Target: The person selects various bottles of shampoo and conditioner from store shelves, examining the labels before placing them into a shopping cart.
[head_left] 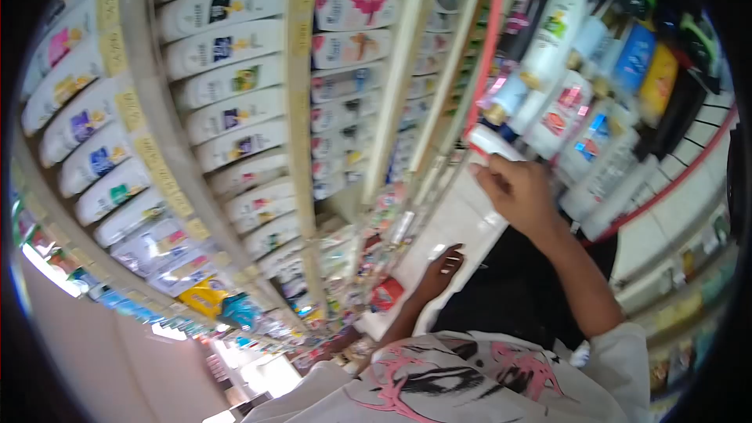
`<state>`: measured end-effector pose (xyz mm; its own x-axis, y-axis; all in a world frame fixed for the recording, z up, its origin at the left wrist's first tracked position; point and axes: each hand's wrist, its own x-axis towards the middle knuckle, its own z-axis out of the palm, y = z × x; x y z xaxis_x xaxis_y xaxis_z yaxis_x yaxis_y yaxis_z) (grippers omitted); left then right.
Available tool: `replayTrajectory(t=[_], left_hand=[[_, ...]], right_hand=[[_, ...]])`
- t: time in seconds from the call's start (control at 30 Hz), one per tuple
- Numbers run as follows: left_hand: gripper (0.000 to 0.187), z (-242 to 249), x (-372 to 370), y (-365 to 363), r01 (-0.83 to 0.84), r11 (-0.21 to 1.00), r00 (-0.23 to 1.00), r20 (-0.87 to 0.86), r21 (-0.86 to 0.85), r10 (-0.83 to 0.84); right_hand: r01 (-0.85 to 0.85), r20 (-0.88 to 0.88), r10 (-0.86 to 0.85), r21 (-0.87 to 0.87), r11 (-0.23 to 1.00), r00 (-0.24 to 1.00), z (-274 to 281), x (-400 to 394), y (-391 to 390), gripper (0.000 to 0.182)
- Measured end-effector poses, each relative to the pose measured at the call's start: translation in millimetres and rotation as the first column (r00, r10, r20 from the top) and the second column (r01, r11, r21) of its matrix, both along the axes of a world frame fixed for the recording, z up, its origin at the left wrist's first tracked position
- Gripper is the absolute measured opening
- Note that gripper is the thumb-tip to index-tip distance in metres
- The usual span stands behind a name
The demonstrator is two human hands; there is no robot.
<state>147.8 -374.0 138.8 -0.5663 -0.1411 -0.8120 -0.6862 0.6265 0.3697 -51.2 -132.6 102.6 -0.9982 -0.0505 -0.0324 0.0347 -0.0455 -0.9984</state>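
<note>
My right hand (521,192) is raised toward a red-rimmed shopping basket (486,55) and is closed around a white bottle (493,143) at the basket's edge. The basket is packed with several bottles, among them a white bottle with an orange cap (552,27), a blue one (633,59) and a yellow one (658,82). My left hand (439,269) hangs lower, fingers slightly apart, holding nothing, near the lower shelves. The view is strongly tilted and blurred.
Long store shelves (301,70) filled with rows of white bottles (227,78) run along the left. A pale tiled floor (462,227) shows between shelves and basket. My white printed shirt (470,380) fills the bottom. More shelving (689,282) stands at the right.
</note>
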Motion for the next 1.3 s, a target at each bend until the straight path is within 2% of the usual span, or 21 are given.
replayTrajectory(t=[0.03, 0.1, 0.17, 0.2, 0.27, 0.3, 0.37, 0.4, 0.5, 0.63, 0.7, 0.77, 0.83, 0.87, 0.93, 1.03, 1.1, 1.13, 1.2, 1.23, 1.3], left_hand=[[0.041, -11.0, 13.0, -10.7, 0.068, 0.997, 0.994, -0.086, 0.024, -0.065], [0.038, -18.7, 17.2, -14.1, 0.005, 1.0, 1.0, 0.028, -0.008, -0.005], [0.038, -18.8, 9.4, 0.2, 0.003, 1.0, 0.995, -0.103, 0.022, 0.0], [0.037, -18.1, 5.2, 5.6, 0.038, 0.999, 0.985, -0.167, 0.032, -0.032], [0.034, -21.8, -2.8, 19.9, 0.016, 0.999, 0.971, -0.238, 0.037, -0.007], [0.033, -18.8, -9.6, 29.7, -0.041, 0.997, 0.969, -0.24, 0.068, 0.056], [0.034, -9.6, -22.9, 53.5, -0.112, 0.992, 0.952, -0.279, 0.057, 0.123], [0.034, -6.7, -27.2, 64.2, -0.131, 0.988, 0.943, -0.297, 0.081, 0.149], [0.035, 2.8, -36.1, 98.1, -0.211, 0.963, 0.882, -0.391, 0.169, 0.262], [0.035, 24.2, -44.3, 138.0, -0.279, 0.941, 0.802, -0.493, 0.19, 0.337], [0.034, 33.5, -42.2, 154.3, -0.339, 0.914, 0.752, -0.518, 0.224, 0.407], [0.035, 40.9, -34.3, 170.1, -0.386, 0.891, 0.691, -0.565, 0.239, 0.451], [0.035, 38.6, -20.2, 179.5, -0.409, 0.885, 0.652, -0.607, 0.223, 0.455], [0.035, 37.5, -11.8, 182.8, -0.424, 0.877, 0.645, -0.604, 0.226, 0.468], [0.037, 48.2, 2.4, 194.8, -0.491, 0.846, 0.607, -0.614, 0.21, 0.505], [0.038, 59.7, 17.2, 212.0, -0.609, 0.73, 0.479, -0.59, 0.309, 0.65], [0.037, 65.7, 25.7, 227.4, -0.655, 0.652, 0.403, -0.552, 0.382, 0.729], [0.037, 67.4, 26.6, 232.2, -0.669, 0.632, 0.374, -0.558, 0.39, 0.741], [0.037, 73.7, 23.5, 240.6, -0.684, 0.603, 0.333, -0.559, 0.41, 0.759], [0.038, 77.2, 18.4, 244.7, -0.662, 0.574, 0.288, -0.544, 0.482, 0.788], [0.04, 88.1, 2.9, 248.7, -0.629, 0.542, 0.243, -0.521, 0.557, 0.818]], right_hand=[[-0.038, -0.015, 0.039, 0.031, 0.999, 0.999, 5.1, 3.3, 7.1, 0.033], [-0.171, 0.114, 0.159, 0.098, 0.981, 0.981, 9.0, 16.4, 21.4, 0.035], [-0.289, 0.216, 0.245, 0.205, 0.935, 0.945, 21.1, 24.1, 47.5, 0.029], [-0.305, 0.216, 0.252, 0.265, 0.915, 0.943, 28.3, 27.0, 64.9, 0.029], [-0.218, 0.376, 0.13, 0.203, 0.955, 0.917, 47.9, 32.9, 95.7, 0.017], [-0.239, 0.362, 0.14, 0.244, 0.94, 0.921, 51.2, 34.9, 111.0, 0.017], [-0.155, 0.161, 0.089, 0.469, 0.869, 0.983, 47.9, 35.6, 148.7, 0.024], [-0.215, 0.146, 0.161, 0.544, 0.811, 0.976, 50.7, 28.0, 168.9, 0.034], [-0.19, 0.058, 0.214, 0.715, 0.673, 0.975, 63.6, -15.1, 202.0, 0.038], [-0.203, 0.0, 0.307, 0.75, 0.629, 0.952, 51.6, -86.0, 192.2, 0.044], [-0.223, -0.095, 0.493, 0.807, 0.546, 0.865, 40.2, -115.9, 168.4, 0.049], [-0.153, -0.153, 0.626, 0.9, 0.407, 0.765, -8.1, -136.6, 139.4, 0.055], [-0.201, 0.019, 0.71, 0.964, 0.173, 0.704, -11.6, -133.9, 120.8, 0.075], [-0.178, 0.027, 0.7, 0.973, 0.145, 0.714, -7.6, -129.9, 115.9, 0.079], [-0.13, -0.012, 0.663, 0.978, 0.164, 0.749, -14.5, -132.7, 104.6, 0.08], [-0.004, -0.052, 0.755, 0.997, 0.073, 0.653, -15.7, -149.7, 106.1, 0.07], [-0.036, -0.131, 0.756, 0.979, 0.201, 0.641, 16.4, -148.2, 119.4, 0.06], [-0.027, -0.136, 0.771, 0.98, 0.195, 0.623, 32.2, -146.6, 124.7, 0.06], [-0.166, -0.325, 0.62, 0.782, 0.601, 0.715, 58.8, -143.8, 135.4, 0.05], [-0.165, -0.324, 0.63, 0.789, 0.592, 0.706, 66.0, -142.0, 139.7, 0.05], [-0.427, -0.223, 0.54, 0.406, 0.808, 0.812, 78.0, -136.3, 144.2, 0.044]])
